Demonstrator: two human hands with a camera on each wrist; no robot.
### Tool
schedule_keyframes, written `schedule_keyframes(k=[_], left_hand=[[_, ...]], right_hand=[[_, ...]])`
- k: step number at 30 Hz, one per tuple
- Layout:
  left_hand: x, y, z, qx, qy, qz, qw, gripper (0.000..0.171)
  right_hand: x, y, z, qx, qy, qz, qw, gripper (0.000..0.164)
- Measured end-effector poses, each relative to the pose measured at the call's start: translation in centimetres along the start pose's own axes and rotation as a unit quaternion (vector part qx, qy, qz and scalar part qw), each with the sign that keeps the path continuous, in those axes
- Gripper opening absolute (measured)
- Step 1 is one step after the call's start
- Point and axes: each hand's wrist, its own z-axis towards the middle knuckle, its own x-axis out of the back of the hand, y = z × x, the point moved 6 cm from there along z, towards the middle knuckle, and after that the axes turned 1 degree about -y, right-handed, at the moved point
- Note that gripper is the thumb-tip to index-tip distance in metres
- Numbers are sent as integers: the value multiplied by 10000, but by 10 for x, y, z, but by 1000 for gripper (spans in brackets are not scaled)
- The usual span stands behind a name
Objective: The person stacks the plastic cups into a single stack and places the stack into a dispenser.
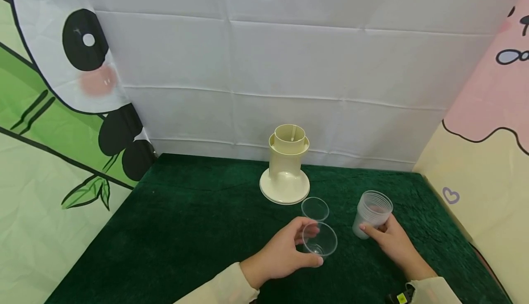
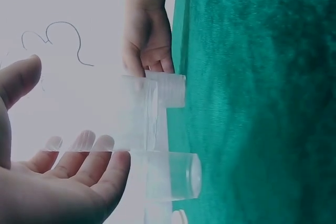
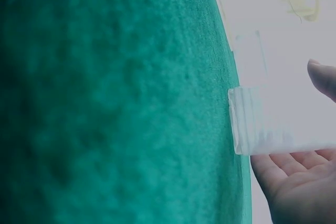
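My left hand [image 1: 283, 252] holds a clear plastic cup [image 1: 321, 244], thumb on the near side and fingers round the far side. In the left wrist view, the fingertips show through the wall of this cup [image 2: 139, 116], whose base is higher than that of a second clear cup [image 2: 173, 176]. That second cup [image 1: 315, 208] stands upright on the cloth just beyond the left hand. Off to the right, my right hand [image 1: 394, 246] grips a stack of nested clear cups [image 1: 369, 214], slightly tilted, with the thumb across its near side.
A cream cylindrical holder [image 1: 285, 171] with a wide round base stands behind the cups, near the back wall. Dark green cloth [image 1: 206, 221] covers the table. White sheeting [image 1: 289, 65] hangs behind, with printed cartoon panels on both sides.
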Motion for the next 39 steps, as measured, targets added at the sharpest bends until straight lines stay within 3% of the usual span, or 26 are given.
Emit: schedule_keyframes(k=[22, 39], left_hand=[[-3, 35, 9, -317, -299, 181, 9989, 61], [-11, 60, 29, -812, -651, 167, 9944, 63]], right_hand=[[-2, -2, 2, 89, 171, -85, 9998, 86], [-1, 2, -1, 33, 134, 79, 9999, 84]])
